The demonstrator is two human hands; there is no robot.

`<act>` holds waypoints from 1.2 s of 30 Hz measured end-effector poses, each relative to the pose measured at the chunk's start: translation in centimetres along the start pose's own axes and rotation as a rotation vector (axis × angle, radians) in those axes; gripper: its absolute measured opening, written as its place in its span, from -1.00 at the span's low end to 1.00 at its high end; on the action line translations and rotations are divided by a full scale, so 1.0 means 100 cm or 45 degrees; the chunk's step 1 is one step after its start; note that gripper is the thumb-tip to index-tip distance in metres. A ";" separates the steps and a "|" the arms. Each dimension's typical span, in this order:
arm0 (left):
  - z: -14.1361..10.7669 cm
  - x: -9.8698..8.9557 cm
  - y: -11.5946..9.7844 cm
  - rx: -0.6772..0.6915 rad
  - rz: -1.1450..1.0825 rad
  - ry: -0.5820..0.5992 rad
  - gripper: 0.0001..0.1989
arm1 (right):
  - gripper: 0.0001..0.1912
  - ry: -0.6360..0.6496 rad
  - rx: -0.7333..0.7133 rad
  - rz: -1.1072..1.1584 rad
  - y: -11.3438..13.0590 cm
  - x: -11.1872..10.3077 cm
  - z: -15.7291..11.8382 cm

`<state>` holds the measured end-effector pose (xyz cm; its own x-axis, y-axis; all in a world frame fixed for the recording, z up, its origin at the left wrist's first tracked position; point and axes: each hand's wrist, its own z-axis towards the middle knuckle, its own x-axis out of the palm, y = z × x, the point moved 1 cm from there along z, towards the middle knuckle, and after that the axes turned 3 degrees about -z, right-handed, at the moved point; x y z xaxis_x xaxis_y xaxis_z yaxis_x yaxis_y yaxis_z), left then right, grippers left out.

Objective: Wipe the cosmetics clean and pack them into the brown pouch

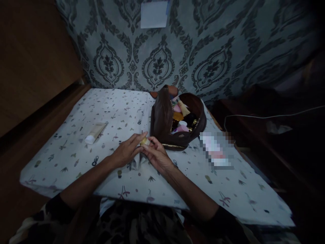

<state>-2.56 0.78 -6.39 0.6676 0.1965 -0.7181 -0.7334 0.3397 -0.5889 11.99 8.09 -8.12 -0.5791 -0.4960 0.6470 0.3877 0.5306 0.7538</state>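
Close together over the table, my left hand and my right hand both have their fingers closed round a small yellowish container. Fingers cover much of it, so its exact kind is unclear. Below the hands, a greyish cloth or crease shows on the cover. Just beyond my right hand stands an unzipped brown bag. Inside it lie several cosmetics, among them a cream tube and a white-capped container. To the left, a beige tube with a white cap lies on its side.
A white patterned cloth covers the table. At the right lies a pixelated item. A wooden panel borders the left side, and patterned wallpaper rises behind. A pale cable runs across the dark area at right.
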 end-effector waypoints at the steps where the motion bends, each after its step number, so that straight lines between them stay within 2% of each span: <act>1: 0.000 0.000 -0.001 0.021 0.032 -0.002 -0.47 | -0.56 -0.006 -0.002 0.000 0.000 0.000 0.000; 5: 0.000 0.002 -0.003 0.123 0.104 -0.037 -0.50 | -0.58 -0.032 -0.009 -0.033 -0.001 0.001 0.000; 8: 0.000 0.001 -0.004 0.155 0.041 -0.081 -0.52 | -0.63 -0.033 0.004 -0.068 0.001 0.002 -0.002; 13: 0.000 -0.002 -0.006 0.179 -0.212 -0.151 -0.61 | -0.59 0.105 0.112 -0.048 0.002 0.005 -0.007; 17: 0.000 -0.003 -0.005 0.085 -0.347 -0.229 -0.62 | -0.48 0.187 0.097 -0.076 0.002 0.007 -0.008; 21: 0.001 0.001 -0.003 -0.112 -0.455 -0.238 -0.56 | -0.49 0.145 -0.164 -0.276 0.004 0.007 -0.007; 25: 0.003 0.005 -0.003 -0.363 -0.631 -0.160 -0.39 | -0.59 -0.007 -0.602 -0.844 0.011 0.005 -0.010; 28: 0.007 0.005 -0.007 -0.462 -0.727 -0.105 -0.37 | -0.69 -0.082 -0.894 -1.206 0.014 0.004 -0.015; 33: 0.010 0.000 -0.013 -0.489 -0.763 -0.031 -0.42 | -0.64 -0.111 -1.093 -1.425 0.023 0.004 -0.023; 36: 0.009 0.000 -0.014 -0.499 -0.801 0.016 -0.36 | -0.65 -0.175 -1.187 -1.435 0.051 0.007 -0.029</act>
<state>-1.41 1.09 -5.18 0.9770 0.0617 -0.2039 -0.2061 0.0309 -0.9781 15.66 8.41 -3.51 -0.9241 -0.2417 -0.2960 -0.0239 -0.7364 0.6761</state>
